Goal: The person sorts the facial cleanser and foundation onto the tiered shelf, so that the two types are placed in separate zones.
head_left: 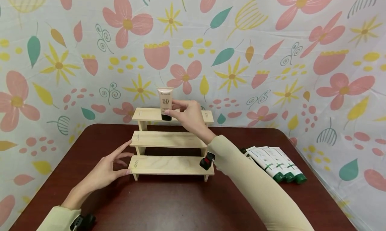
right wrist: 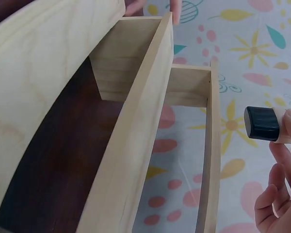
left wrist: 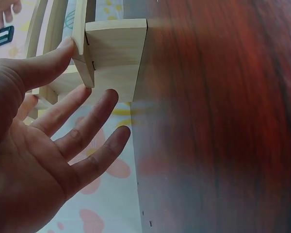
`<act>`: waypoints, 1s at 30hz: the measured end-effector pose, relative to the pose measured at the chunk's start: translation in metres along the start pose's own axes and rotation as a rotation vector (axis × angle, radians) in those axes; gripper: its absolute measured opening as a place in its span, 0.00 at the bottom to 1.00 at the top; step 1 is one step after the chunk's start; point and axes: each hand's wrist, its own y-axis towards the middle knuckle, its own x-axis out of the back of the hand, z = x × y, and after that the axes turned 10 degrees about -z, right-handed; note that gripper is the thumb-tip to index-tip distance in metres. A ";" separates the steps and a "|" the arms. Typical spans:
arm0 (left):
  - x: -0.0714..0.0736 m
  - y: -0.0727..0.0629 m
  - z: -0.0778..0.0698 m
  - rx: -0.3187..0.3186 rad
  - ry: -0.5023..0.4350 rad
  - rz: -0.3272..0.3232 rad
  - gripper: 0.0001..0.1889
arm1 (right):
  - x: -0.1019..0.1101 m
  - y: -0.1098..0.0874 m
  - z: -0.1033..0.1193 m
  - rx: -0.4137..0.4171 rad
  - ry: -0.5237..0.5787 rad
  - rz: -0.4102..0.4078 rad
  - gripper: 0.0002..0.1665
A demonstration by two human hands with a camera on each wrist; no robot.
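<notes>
My right hand (head_left: 191, 117) pinches a beige BB cream tube (head_left: 166, 99) between thumb and fingers. The tube is upright, black cap down, in front of the top tier of a three-tier wooden display stand (head_left: 169, 139). In the right wrist view the black cap (right wrist: 262, 123) shows apart from the top board. At the stand's left end is my left hand (head_left: 101, 170), its fingers spread and nearly straight. Its thumb rests at the end of the lowest board (left wrist: 81, 29), and another fingertip reaches the middle board's end.
Several white tubes with green caps (head_left: 278, 162) lie side by side on the dark red-brown table (head_left: 169, 204), right of the stand. Behind the table hangs a floral cloth (head_left: 256, 67). A black wrist device (head_left: 206, 161) overlaps the lowest board's right end in the head view.
</notes>
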 end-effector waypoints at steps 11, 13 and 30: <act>-0.002 0.002 0.000 0.032 0.010 0.006 0.57 | -0.039 0.024 0.000 -0.039 -0.041 -0.015 0.26; -0.001 0.001 0.000 0.036 0.005 0.005 0.57 | -0.046 0.026 -0.002 -0.051 -0.053 -0.011 0.27; 0.000 0.000 -0.002 0.018 -0.004 -0.001 0.57 | -0.068 0.034 -0.009 -0.023 -0.119 0.034 0.27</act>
